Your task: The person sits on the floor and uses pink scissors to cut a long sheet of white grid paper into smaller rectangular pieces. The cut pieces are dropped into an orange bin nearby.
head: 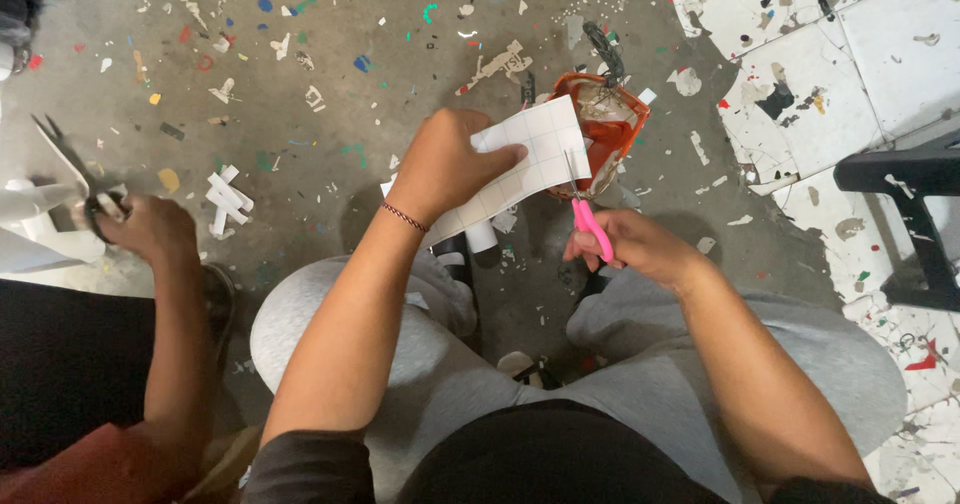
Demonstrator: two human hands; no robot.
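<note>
From the head camera, the left hand (445, 164) pinches a white gridded paper sheet (520, 164) just above the knees. The right hand (635, 244) grips pink-handled scissors (588, 214), blades biting the sheet's edge at 3 o'clock. An orange container (605, 129) sits just beyond. At 9 o'clock, a co-worker's hand (150, 226) holds black scissors (75, 169) over the scrap-littered floor (350, 64).

head view | faces straight down | close above lap, floor (330, 164)

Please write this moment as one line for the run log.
left hand: holds white gridded sheet | right hand: pink scissors at sheet edge | other person's hand: dark scissors
</note>
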